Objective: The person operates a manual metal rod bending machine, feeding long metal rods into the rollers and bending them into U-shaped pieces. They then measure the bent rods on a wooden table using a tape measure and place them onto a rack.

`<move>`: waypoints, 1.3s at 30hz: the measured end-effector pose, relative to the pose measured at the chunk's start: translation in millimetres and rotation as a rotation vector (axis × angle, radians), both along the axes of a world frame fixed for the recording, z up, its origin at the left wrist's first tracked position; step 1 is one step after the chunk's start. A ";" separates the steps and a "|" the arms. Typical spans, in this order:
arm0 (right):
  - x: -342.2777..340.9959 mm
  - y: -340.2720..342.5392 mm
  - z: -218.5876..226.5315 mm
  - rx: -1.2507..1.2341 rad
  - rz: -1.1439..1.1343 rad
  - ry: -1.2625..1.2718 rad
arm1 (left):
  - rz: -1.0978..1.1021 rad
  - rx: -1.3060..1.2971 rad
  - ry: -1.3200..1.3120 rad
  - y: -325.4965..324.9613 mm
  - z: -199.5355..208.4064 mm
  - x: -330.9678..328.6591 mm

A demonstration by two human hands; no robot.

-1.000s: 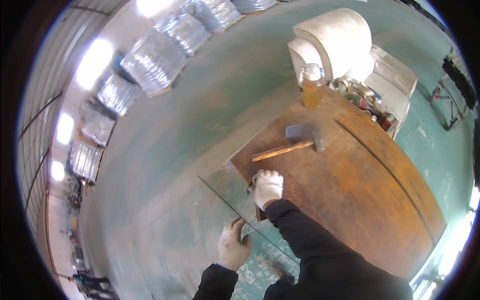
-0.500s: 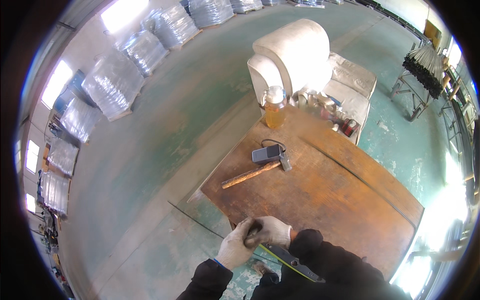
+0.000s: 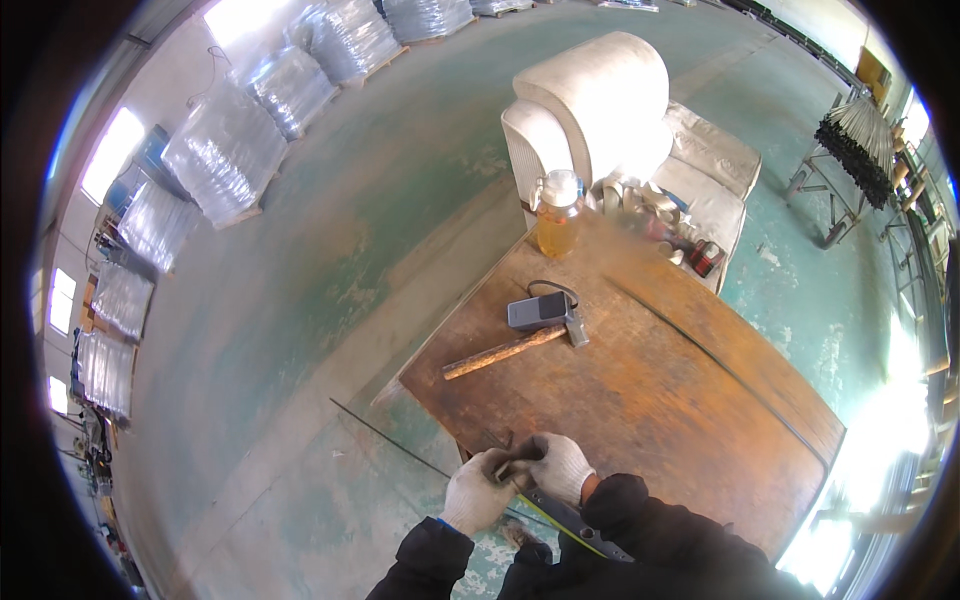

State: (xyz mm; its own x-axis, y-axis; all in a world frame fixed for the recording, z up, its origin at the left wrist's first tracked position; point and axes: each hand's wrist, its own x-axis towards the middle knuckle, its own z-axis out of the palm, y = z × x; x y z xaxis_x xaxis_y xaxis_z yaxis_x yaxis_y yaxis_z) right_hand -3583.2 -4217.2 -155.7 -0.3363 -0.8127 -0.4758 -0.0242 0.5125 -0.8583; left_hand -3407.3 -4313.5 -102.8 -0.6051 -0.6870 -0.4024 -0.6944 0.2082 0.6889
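Observation:
My left hand (image 3: 478,492) and my right hand (image 3: 556,466), both in white knit gloves with grimy fingertips, meet at the near left edge of the brown wooden table (image 3: 660,400). Their fingers are closed together around something small, mostly hidden by the gloves. A thin dark piece (image 3: 497,439) shows just beyond the fingertips. Below my right hand a dark flat bar with a yellow-green edge (image 3: 572,522), resembling a spirit level, slants toward my body. Farther up the table lie a hammer (image 3: 505,352) with a wooden handle and a grey boxy device (image 3: 538,311) with a strap.
A lidded jug of amber liquid (image 3: 558,215) stands at the table's far corner. Behind it is a white armchair (image 3: 600,110) with assorted items on it. Wrapped pallets (image 3: 225,150) line the left wall. A rack of rods (image 3: 855,140) stands far right.
My hands have shifted slightly, the right one turning so its fingers point more to the left. The thin dark piece now shows past the fingertips. The view has moved a little.

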 end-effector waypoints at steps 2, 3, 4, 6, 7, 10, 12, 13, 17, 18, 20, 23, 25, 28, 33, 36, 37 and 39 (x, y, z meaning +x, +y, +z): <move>-5.5 -8.1 -8.4 -0.108 -0.105 0.013 | 0.067 0.038 -0.042 -8.8 -0.5 3.4; -20.8 -14.1 -3.4 -0.064 -0.211 -0.091 | 0.088 0.016 -0.079 -15.6 3.5 7.6; -39.3 -19.5 7.4 -0.174 -0.339 -0.119 | 0.110 -0.006 -0.116 -20.1 7.4 13.8; -76.1 -27.5 2.4 -0.280 -0.623 -0.220 | 0.219 -0.038 -0.138 -24.9 -8.5 43.5; -96.6 -30.1 -11.3 -0.261 -0.677 -0.219 | 0.242 -0.028 -0.190 -29.5 -17.5 61.5; -138.6 -45.7 -65.2 -0.059 -0.692 0.143 | 0.352 0.071 -0.294 -32.0 -47.8 118.9; -153.9 -61.9 -73.3 0.023 -0.651 0.179 | 0.420 0.143 -0.315 -20.1 -65.8 153.3; -165.2 -70.9 -103.1 -0.001 -0.626 0.171 | 0.443 0.161 -0.303 -14.7 -71.7 166.6; -150.1 -122.7 -112.8 0.016 -0.630 0.457 | 0.651 0.289 -0.181 5.8 -77.5 184.2; -144.1 -136.0 -107.1 -0.001 -0.610 0.473 | 0.712 0.324 -0.143 12.3 -77.3 187.8; -137.2 -164.8 -110.3 -0.021 -0.626 0.514 | 0.715 0.335 -0.101 16.6 -78.8 187.9; -134.1 -197.2 -108.2 0.005 -0.666 0.544 | 0.699 0.324 -0.114 17.7 -68.0 181.9; -136.5 -206.1 -107.0 -0.018 -0.672 0.553 | 0.694 0.302 -0.111 16.1 -64.2 184.1; -140.9 -206.6 -109.2 -0.064 -0.705 0.557 | 0.772 0.273 -0.095 16.6 -63.7 186.6; -87.4 -153.7 -87.8 -0.108 -0.649 0.379 | 0.695 0.211 -0.118 14.1 -67.3 189.2; -76.5 -142.3 -63.6 -0.393 -0.437 0.702 | 0.670 0.224 -0.129 10.6 -60.5 168.7; -80.0 -145.8 -57.2 -0.520 -0.373 0.892 | 0.653 0.226 -0.135 10.1 -57.8 162.4; -111.1 -188.3 -34.4 -0.652 -0.240 1.124 | 0.603 0.159 -0.143 12.9 -47.9 153.3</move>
State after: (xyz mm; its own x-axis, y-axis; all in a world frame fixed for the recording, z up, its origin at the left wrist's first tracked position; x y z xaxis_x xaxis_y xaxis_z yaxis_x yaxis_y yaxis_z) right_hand -3694.3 -4405.5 -190.1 -0.4551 -0.6501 0.6085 -0.8478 0.1074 -0.5193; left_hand -3254.1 -4300.7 -150.6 -0.0635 -0.8152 -0.5756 -0.7445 -0.3454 0.5713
